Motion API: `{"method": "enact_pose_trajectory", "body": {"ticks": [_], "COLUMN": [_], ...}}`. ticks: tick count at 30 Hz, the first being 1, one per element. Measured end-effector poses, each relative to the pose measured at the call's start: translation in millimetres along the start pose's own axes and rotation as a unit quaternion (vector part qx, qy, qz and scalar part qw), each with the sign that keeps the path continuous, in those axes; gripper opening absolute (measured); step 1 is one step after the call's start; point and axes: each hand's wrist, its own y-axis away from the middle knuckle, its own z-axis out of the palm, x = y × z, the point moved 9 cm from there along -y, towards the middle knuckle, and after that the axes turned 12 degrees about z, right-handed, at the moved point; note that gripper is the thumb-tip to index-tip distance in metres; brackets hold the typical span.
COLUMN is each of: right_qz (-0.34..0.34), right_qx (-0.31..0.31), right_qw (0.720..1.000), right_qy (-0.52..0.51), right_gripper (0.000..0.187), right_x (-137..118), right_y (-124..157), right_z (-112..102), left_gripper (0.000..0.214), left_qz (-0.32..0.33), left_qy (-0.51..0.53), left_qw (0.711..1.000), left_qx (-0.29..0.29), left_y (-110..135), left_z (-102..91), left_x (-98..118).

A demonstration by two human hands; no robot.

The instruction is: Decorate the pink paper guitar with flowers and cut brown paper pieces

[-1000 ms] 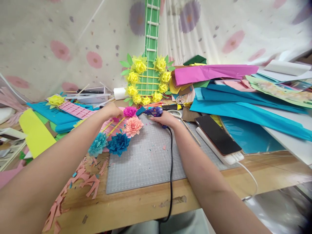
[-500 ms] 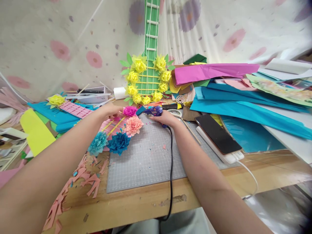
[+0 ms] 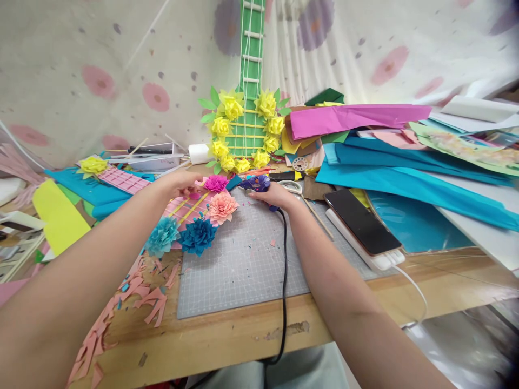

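R hand (image 3: 274, 198) clenched round the blue glue gun (image 3: 255, 184) at far edge of the grey cutting mat (image 3: 243, 270), nozzle pointing left twd the magenta flower (image 3: 215, 183), black cord (image 3: 284, 270) trailing back over the mat. L hand (image 3: 181, 182) w/ fingers bent, tips at the flower on the pink paper guitar (image 3: 183, 205); can't tell if it pinches anything

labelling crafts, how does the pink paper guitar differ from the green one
The green guitar stands upright against the curtain; the pink guitar lies flat on the table. The green guitar's flowers are all yellow; the pink guitar's come in several colours. Both are paper, edged with flowers.
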Motion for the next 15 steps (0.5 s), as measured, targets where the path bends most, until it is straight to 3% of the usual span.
{"method": "enact_pose_trajectory", "body": {"ticks": [3, 6, 12, 15], "right_qz": [-0.001, -0.003, 0.004, 0.006], "right_qx": [0.001, 0.001, 0.009, 0.011], "right_qw": [1.0, 1.0, 1.0, 1.0], "right_qy": [0.0, 0.007, 0.012, 0.019], "right_gripper": [0.03, 0.031, 0.03, 0.03], "right_x": [1, 1, 1, 0], "right_y": [-1, -2, -1, 0], "right_z": [0, 0, 0, -1], "left_gripper": [0.015, 0.016, 0.017, 0.017], "left_qz": [-0.081, -0.074, -0.109, -0.121], "left_qy": [-0.005, 0.013, 0.064, 0.065], "left_qw": [0.996, 0.997, 0.99, 0.989], "left_qx": [-0.021, -0.013, -0.061, -0.058], "left_y": [3, 4, 11, 13], "left_z": [3.4, 3.8, 12.0, 7.7], "left_x": [-14, -10, -12, -14]}}
